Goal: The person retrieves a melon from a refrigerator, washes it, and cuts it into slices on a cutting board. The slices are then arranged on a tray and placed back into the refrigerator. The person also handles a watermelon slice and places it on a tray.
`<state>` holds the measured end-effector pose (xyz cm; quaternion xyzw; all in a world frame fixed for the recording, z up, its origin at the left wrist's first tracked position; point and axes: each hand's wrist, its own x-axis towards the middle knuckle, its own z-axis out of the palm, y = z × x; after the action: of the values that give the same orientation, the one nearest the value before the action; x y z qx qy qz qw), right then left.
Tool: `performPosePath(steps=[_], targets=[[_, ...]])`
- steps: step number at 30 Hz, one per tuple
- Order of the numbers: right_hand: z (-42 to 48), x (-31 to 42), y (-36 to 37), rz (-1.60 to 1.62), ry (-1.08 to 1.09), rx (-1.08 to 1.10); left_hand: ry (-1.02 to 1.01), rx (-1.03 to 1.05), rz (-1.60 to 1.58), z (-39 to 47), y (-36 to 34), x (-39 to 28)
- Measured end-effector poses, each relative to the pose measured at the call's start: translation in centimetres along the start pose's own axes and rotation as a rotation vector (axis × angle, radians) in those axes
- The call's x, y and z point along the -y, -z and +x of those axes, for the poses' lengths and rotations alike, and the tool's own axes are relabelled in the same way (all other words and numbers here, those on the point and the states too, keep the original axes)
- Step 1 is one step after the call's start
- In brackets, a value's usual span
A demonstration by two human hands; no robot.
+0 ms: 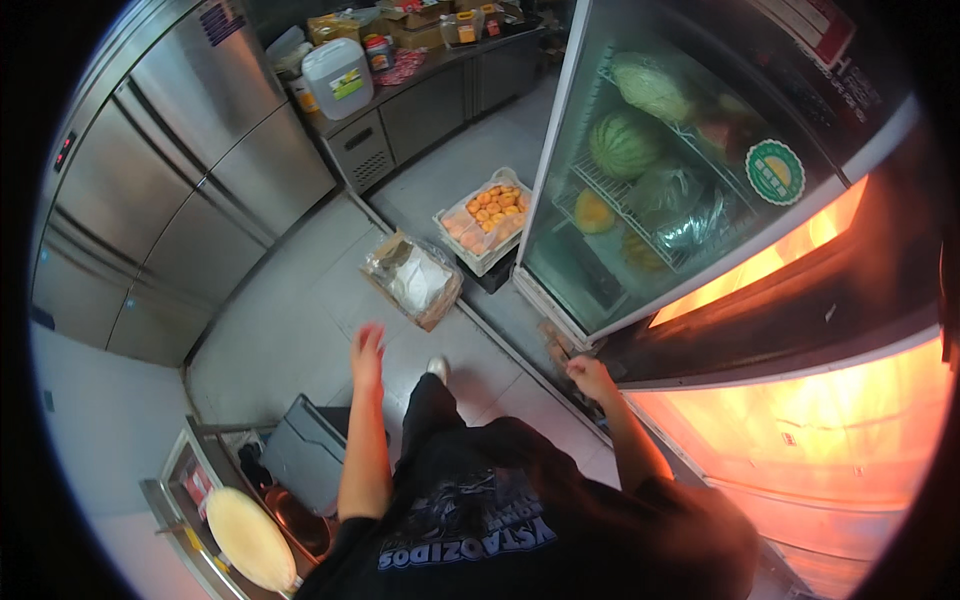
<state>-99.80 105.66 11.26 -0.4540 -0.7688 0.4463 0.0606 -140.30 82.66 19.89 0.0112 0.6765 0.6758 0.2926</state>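
Note:
My left hand (pixel 367 354) hangs over the floor tiles with nothing visible in it; its fingers look a little apart and are blurred by motion. Ahead of it, a cardboard box (pixel 433 313) lined with clear plastic sits on the floor, with white material inside. My right hand (pixel 594 379) is out to the right, fingers curled, near the lower corner of a glass-door display fridge (pixel 559 311). Whether those fingers are fully closed is hard to see. Beyond the box, a white plastic crate (pixel 484 262) of orange, apricot-like fruit rests on a black crate (pixel 499 280).
Stainless steel fridges (pixel 225 165) line the left. A steel counter (pixel 424 112) at the back bears a white jerrycan (pixel 337 79) and boxes. Behind the glass are a watermelon (pixel 624 145) and a cabbage (pixel 651 86). A grey bin (pixel 304 450) stands near a round wooden board (pixel 251 538).

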Motion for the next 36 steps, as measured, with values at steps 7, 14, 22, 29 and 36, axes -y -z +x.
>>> performPosePath(steps=[7, 14, 22, 29, 36], targets=[[-0.2, 4.8, -4.5, 0.089, -0.142, -0.241, -0.332, 0.896, 0.135, 19.9, -35.9, -21.3], [-9.4, 9.5, -11.0, 0.482, -0.724, -0.734, -0.665, 0.818, 0.171, 26.9, -55.8, -22.9], [-5.7, 19.6, -13.7, 0.565, -0.824, -0.654, -0.475, 0.922, 0.133, 29.9, -52.0, -22.9], [3.8, 28.9, -11.1, 0.466, -0.531, -0.702, 0.362, 1.589, -0.082, 26.6, -33.7, -18.4], [3.2, 32.2, -14.6, 0.980, -0.362, -1.512, 0.432, 1.269, 0.463, 24.9, -29.4, -2.9]])
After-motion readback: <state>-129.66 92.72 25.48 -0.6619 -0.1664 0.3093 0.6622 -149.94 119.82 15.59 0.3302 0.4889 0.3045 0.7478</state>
